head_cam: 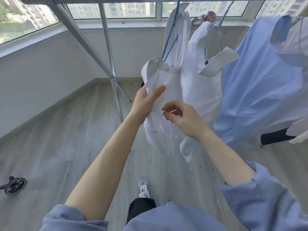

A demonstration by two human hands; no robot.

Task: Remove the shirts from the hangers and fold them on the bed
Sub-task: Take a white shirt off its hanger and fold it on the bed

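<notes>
A white shirt hangs from a blue hanger on the drying rack, straight ahead. My left hand grips its front edge just under the collar, thumb laid over the cloth. Slightly lower and to the right, my right hand hovers in front of the shirt with curled fingers; whether it pinches the fabric is unclear. A second white shirt hangs right behind the first one. Further right hangs a light blue shirt. No bed is in view.
The rack's grey metal legs slant down to the wooden floor on the left. A small black wheel lies at the far left. Windows line the back wall. My foot in a white sneaker stands below.
</notes>
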